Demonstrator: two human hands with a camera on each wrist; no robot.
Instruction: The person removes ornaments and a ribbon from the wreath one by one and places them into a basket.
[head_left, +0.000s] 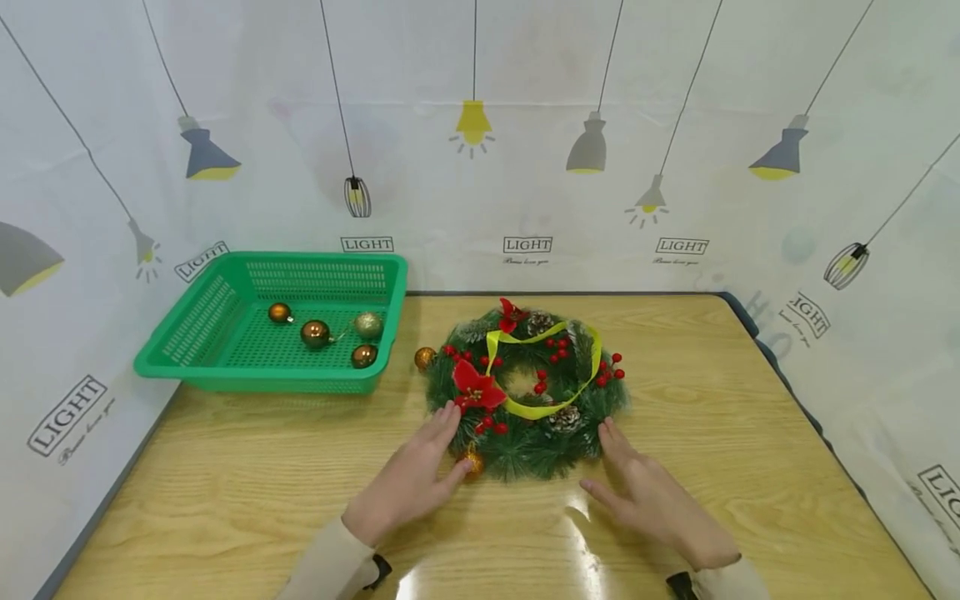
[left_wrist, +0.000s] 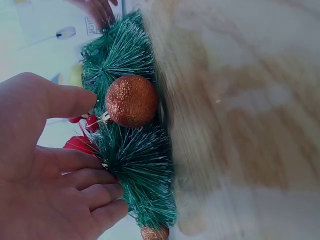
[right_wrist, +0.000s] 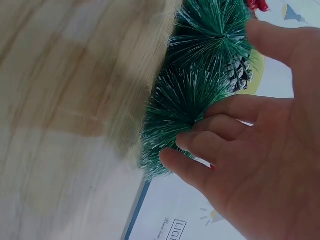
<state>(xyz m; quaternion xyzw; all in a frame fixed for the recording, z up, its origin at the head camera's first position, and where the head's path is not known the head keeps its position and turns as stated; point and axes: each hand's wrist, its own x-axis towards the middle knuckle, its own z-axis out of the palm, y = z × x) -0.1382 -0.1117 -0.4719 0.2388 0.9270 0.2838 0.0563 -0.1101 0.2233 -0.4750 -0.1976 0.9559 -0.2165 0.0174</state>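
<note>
A green wreath (head_left: 517,454) lies flat on the wooden table, trimmed with red poinsettia flowers (head_left: 477,387), red berries and pinecones (head_left: 564,419). A yellow ribbon (head_left: 597,350) loops over its top. My left hand (head_left: 412,475) touches the wreath's near left side with fairly straight fingers, the thumb beside a glittery orange ball (left_wrist: 131,101). At the near right side, my right hand (head_left: 652,500) rests its extended fingertips against the needles. Neither hand grips anything. Another orange ball (head_left: 425,358) sits at the wreath's far left edge.
To the left stands a green plastic basket (head_left: 262,383) with several ornaments inside, among them a brown ball (head_left: 315,334) and a gold one (head_left: 368,324). Behind the table (head_left: 712,400) hangs a white backdrop (head_left: 420,167) printed with lamps.
</note>
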